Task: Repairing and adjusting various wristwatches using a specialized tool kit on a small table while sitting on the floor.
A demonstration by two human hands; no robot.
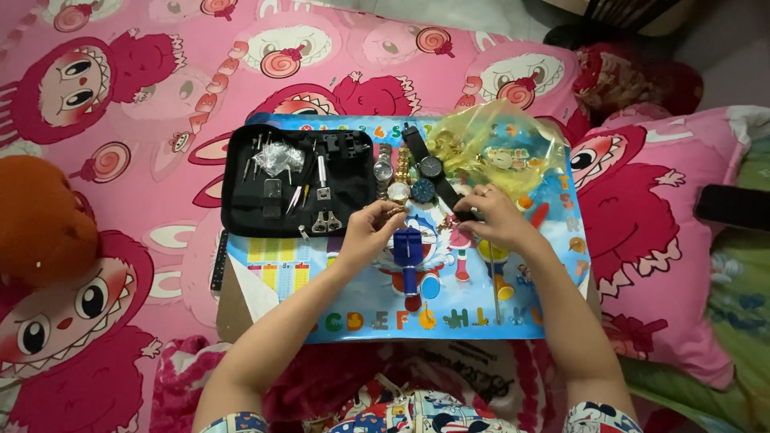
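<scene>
On blue play mat (pixel 513 321), left hand (pixel 370 227) pinching gold watch band (pixel 399 210), right hand (pixel 489 215) gripping black strap (pixel 446 192), yellow bag (pixel 497 148) behind.

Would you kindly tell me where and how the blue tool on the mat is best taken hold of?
Probably by the blue tool's wide upper block, pinched across its sides from above: it lies flat on the mat, long axis toward the person, and the lower handle is narrower.

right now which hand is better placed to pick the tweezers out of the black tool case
Left. The left hand sits just beside the black tool case holding the tweezers; the right hand is farther away, on a black watch strap.
</scene>
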